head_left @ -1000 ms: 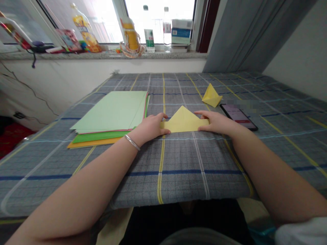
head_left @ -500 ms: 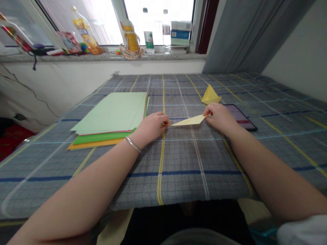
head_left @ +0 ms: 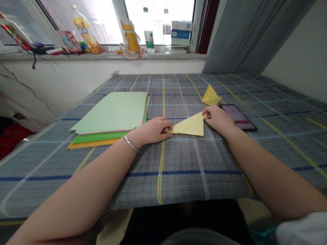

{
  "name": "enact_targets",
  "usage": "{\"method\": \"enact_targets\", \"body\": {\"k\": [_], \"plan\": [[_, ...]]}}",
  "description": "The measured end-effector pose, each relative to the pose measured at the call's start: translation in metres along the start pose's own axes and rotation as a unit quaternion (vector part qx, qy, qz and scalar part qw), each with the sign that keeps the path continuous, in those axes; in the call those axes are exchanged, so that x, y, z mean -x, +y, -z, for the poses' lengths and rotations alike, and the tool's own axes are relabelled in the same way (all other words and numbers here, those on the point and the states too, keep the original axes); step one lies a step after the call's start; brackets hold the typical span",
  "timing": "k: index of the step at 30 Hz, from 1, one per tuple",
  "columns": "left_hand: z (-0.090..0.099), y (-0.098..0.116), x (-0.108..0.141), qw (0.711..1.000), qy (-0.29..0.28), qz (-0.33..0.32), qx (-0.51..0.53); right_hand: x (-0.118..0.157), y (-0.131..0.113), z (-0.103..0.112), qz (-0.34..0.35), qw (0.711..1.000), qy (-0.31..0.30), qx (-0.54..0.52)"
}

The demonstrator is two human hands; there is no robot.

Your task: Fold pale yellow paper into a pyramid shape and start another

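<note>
A folded piece of yellow paper (head_left: 190,126) is stretched between my two hands over the checked cloth, its broad face turned toward me. My left hand (head_left: 156,130), with a silver bangle at the wrist, pinches its narrow left end. At the upper right corner, my right hand (head_left: 216,117) grips the paper between thumb and fingers. Just beyond the right hand sits a yellow folded paper boat (head_left: 211,96). The fingertips of the left hand partly cover the paper's end.
Left of my hands lies a stack of coloured paper (head_left: 114,110), pale green on top. A phone (head_left: 237,117) with a lit screen rests by my right hand. Along the windowsill (head_left: 155,56) stand bottles (head_left: 85,30), a yellow cup (head_left: 131,39) and boxes (head_left: 181,34).
The yellow paper has tilted, so more of its face shows. My left hand has moved slightly down and toward me; my right hand has shifted slightly left. Both keep hold of the paper.
</note>
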State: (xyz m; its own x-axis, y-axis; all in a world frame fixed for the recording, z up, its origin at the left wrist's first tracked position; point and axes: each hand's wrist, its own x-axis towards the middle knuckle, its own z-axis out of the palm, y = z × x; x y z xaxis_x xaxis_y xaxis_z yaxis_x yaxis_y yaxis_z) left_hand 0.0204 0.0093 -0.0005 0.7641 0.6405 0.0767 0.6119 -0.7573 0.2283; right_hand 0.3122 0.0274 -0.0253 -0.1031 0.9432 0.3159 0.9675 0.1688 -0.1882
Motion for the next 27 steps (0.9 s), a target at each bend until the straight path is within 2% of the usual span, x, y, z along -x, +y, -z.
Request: {"method": "enact_targets", "body": {"k": [6, 13, 19, 23, 27], "plan": [[-0.005, 0.002, -0.001, 0.999, 0.018, 0.027, -0.012, 0.001, 0.003, 0.001, -0.07, 0.996, 0.036, -0.037], [0.0, 0.0, 0.0, 0.995, -0.022, 0.079, 0.065, 0.004, -0.002, 0.004, -0.074, 0.997, 0.014, -0.029], [-0.011, 0.01, -0.006, 0.983, 0.044, 0.172, 0.044, 0.003, -0.006, 0.005, -0.051, 0.997, 0.003, -0.064], [-0.02, 0.019, -0.009, 0.986, 0.06, 0.156, 0.016, 0.004, -0.01, 0.006, -0.024, 0.996, 0.017, -0.09], [-0.02, 0.018, -0.008, 0.989, 0.053, 0.133, 0.022, 0.006, -0.018, 0.008, 0.006, 0.993, 0.021, -0.118]]}}
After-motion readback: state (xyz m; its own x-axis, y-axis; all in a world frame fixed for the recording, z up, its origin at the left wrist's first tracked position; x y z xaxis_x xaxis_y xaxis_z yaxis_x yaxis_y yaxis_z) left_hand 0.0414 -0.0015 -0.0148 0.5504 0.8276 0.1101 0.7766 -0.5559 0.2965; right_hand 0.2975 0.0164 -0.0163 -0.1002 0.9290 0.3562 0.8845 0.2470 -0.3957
